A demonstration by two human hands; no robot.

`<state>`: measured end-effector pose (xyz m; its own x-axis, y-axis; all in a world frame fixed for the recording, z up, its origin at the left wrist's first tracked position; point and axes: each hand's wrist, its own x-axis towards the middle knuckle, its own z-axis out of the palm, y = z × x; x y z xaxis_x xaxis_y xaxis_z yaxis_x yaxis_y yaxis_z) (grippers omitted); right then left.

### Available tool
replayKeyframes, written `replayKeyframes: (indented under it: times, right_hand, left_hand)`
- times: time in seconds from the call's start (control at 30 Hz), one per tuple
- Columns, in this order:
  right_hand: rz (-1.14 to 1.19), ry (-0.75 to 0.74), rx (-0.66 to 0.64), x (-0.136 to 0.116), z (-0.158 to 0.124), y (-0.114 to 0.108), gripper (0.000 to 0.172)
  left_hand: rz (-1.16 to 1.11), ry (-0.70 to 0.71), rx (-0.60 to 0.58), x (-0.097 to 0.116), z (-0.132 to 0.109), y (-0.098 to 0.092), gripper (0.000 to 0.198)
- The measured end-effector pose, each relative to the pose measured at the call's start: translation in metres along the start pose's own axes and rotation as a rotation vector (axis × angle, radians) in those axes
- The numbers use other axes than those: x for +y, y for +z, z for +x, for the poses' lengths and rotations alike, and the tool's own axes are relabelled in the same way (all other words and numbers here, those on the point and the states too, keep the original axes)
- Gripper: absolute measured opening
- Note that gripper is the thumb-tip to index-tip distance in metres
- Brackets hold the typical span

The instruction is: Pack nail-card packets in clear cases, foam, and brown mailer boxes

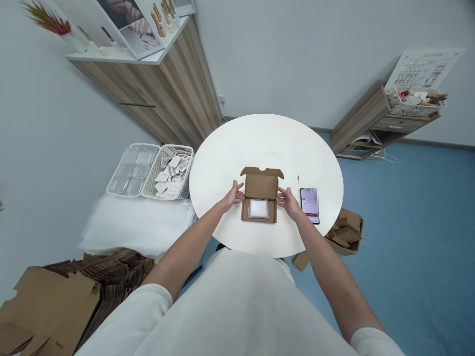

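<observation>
A small brown cardboard mailer box point(260, 187) lies open on the round white table point(260, 143), its lid tipped back. Inside the box rests a white packet point(258, 208). My left hand point(235, 195) touches the box's left side, with fingers and thumb curled against the lid edge. At the right side of the box, my right hand point(288, 200) has its fingers on the box wall. Both hands flank the box and hold it by its sides.
A phone point(310, 204) with a lit screen lies right of the box. Two white baskets point(168, 170) stand left of the table, one filled with packets. Flat cardboard blanks point(92, 282) pile at lower left. A carton of cardboard pieces point(345, 232) sits on the blue floor.
</observation>
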<state>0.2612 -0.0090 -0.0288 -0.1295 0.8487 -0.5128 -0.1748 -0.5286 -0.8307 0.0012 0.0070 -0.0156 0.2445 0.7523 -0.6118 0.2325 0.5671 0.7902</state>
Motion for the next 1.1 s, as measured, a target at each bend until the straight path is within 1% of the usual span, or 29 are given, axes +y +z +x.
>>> replayKeyframes:
  times: [0.13,0.27,0.43,0.63,0.83,0.9,1.0,1.07,1.1]
  right_hand:
    - [0.029,0.020,-0.013,0.001,-0.003,0.003,0.052]
    - [0.055,0.031,0.016,0.002,-0.005,0.007,0.050]
    - [0.041,0.051,-0.040,0.003,-0.004,0.005,0.055]
    - [-0.049,0.027,-0.071,0.004,-0.007,-0.003,0.062]
    - [-0.158,0.057,-0.097,0.009,-0.017,-0.011,0.067]
    - [-0.181,0.073,-0.117,0.010,-0.025,-0.011,0.066]
    - [-0.193,0.076,-0.157,0.013,-0.039,-0.009,0.062]
    - [-0.210,0.062,-0.175,0.015,-0.049,-0.005,0.058]
    - [-0.228,0.051,-0.169,0.017,-0.053,-0.003,0.056]
  left_hand:
    - [-0.040,-0.038,-0.030,-0.004,-0.001,0.000,0.076]
    - [-0.057,-0.029,-0.042,-0.007,0.000,0.001,0.075]
    - [-0.041,0.008,-0.070,-0.009,-0.003,0.000,0.073]
    - [-0.061,0.057,-0.089,-0.007,-0.016,-0.004,0.075]
    - [-0.083,0.034,-0.087,-0.019,-0.029,-0.008,0.078]
    - [-0.073,0.029,-0.076,-0.025,-0.035,-0.008,0.075]
    - [-0.032,0.037,-0.060,-0.032,-0.044,-0.004,0.063]
    - [0.010,0.051,-0.008,-0.038,-0.049,0.001,0.054]
    - [0.033,0.061,0.039,-0.040,-0.050,0.004,0.051]
